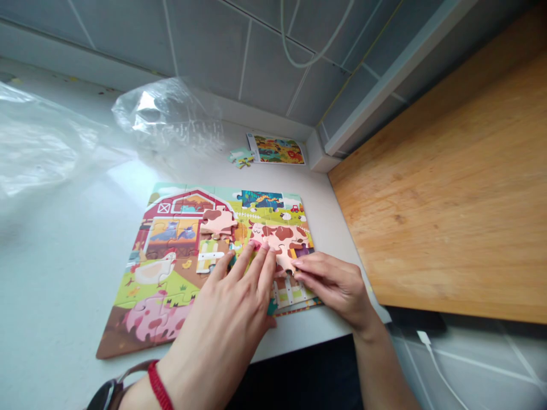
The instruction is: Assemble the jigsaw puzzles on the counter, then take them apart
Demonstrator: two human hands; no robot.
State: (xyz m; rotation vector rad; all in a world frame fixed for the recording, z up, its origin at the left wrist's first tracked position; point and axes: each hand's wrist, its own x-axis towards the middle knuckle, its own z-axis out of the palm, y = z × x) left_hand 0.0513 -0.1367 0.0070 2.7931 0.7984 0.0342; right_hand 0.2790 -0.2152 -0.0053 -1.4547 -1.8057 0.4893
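Note:
A farm jigsaw puzzle [166, 273] with a red barn, a goose, a pig and a cow lies flat on the white counter [55, 273]. My left hand [231, 307] rests on its lower middle, fingers stretched out and pressing down near the cow. My right hand [331, 282] sits at the puzzle's right edge, fingertips pinched on a brown-spotted cow piece [287, 257]. A loose cow piece [219, 222] lies on top of the barn area. A red cord and a watch are on my left wrist.
Crumpled clear plastic bags [166, 114] lie at the back left. A small picture card [277, 150] and a loose puzzle piece [240, 158] sit by the tiled wall. A wooden board [453, 188] fills the right. A white cable [431, 353] runs below it.

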